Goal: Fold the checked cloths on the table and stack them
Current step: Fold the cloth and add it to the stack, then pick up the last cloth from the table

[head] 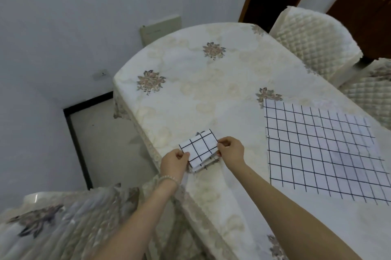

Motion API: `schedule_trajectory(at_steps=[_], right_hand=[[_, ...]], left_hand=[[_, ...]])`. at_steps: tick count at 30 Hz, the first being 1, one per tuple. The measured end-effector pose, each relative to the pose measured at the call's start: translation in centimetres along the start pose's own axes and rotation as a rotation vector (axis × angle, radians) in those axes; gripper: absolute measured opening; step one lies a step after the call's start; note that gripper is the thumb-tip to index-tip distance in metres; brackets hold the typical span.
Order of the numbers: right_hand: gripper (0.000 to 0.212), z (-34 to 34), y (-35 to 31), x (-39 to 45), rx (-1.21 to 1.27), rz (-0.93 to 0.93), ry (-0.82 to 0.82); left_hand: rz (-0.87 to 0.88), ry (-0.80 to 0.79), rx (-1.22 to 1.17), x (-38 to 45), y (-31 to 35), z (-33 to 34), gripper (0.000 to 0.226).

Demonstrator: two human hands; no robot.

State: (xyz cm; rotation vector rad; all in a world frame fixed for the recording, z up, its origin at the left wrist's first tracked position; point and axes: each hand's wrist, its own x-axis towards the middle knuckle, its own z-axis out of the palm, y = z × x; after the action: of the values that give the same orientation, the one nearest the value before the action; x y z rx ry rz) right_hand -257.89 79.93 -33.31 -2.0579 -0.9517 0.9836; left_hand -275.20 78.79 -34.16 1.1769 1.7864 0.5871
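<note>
Pinching opposite ends, the left hand (172, 161) and right hand (231, 151) grip the folded cloth (198, 147) between thumb and curled fingers, probably to keep its layers aligned. It sits at the table (190, 82) edge, above what looks like another folded piece. At 3 o'clock, apart, the unfolded cloths (321, 149) lie flat, overlapping, awaiting folding.

Both arms stretched forward; left hand (173, 161) and right hand (230, 149) pinching opposite ends of folded cloth (198, 147), fingers curled.
</note>
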Motion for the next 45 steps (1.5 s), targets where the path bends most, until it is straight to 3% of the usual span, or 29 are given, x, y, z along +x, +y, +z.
schedule_trajectory(at_steps=[4, 6, 8, 10, 12, 17, 28, 33, 36, 40, 43, 45], right_hand=[[0.018, 0.4, 0.1, 0.2, -0.219, -0.042, -0.010], [0.026, 0.5, 0.2, 0.0, -0.389, -0.153, 0.040], [0.035, 1.0, 0.4, -0.2, -0.509, -0.444, 0.113], [0.044, 1.7, 0.2, -0.2, -0.629, -0.704, 0.093], [0.051, 2.8, 0.4, -0.2, -0.748, -0.788, -0.014], [0.061, 4.7, 3.4, 0.3, -0.841, -0.714, -0.158], [0.062, 5.4, 5.3, 1.1, -0.789, -0.697, -0.186], [0.077, 4.3, 4.0, 0.7, -0.797, -0.694, -0.269], [0.066, 2.3, 3.8, 0.0, -0.743, -0.616, -0.145], [0.058, -3.3, 6.9, -1.1, -0.716, -0.431, 0.103], [0.062, -8.1, 10.1, -1.9, -0.741, -0.224, 0.231], [0.064, -10.5, 12.0, -2.9, -0.776, -0.120, 0.188]], left_hand=[[0.024, 0.071, 0.106, 0.2, -0.3, 0.1, 0.022], [0.265, 0.205, 0.296, 0.0, -0.3, 0.1, 0.021], [0.573, 0.304, 0.491, 0.0, -0.2, 0.6, 0.033], [0.746, 0.235, 0.667, 0.4, 0.0, 1.7, 0.052], [0.774, 0.099, 0.819, 1.0, -0.4, 2.9, 0.063], [0.679, -0.020, 0.946, 2.0, -2.8, 4.7, 0.063], [0.641, -0.047, 0.923, 2.5, -3.4, 5.3, 0.062], [0.589, -0.117, 1.005, 1.9, -2.2, 4.5, 0.064], [0.584, -0.161, 1.102, 1.6, -1.1, 3.7, 0.074], [0.764, -0.110, 0.989, 0.8, 1.3, 3.9, 0.073], [0.921, -0.247, 0.964, -1.3, 3.7, 6.6, 0.063], [0.997, -0.343, 0.965, -2.9, 4.9, 9.4, 0.060]])
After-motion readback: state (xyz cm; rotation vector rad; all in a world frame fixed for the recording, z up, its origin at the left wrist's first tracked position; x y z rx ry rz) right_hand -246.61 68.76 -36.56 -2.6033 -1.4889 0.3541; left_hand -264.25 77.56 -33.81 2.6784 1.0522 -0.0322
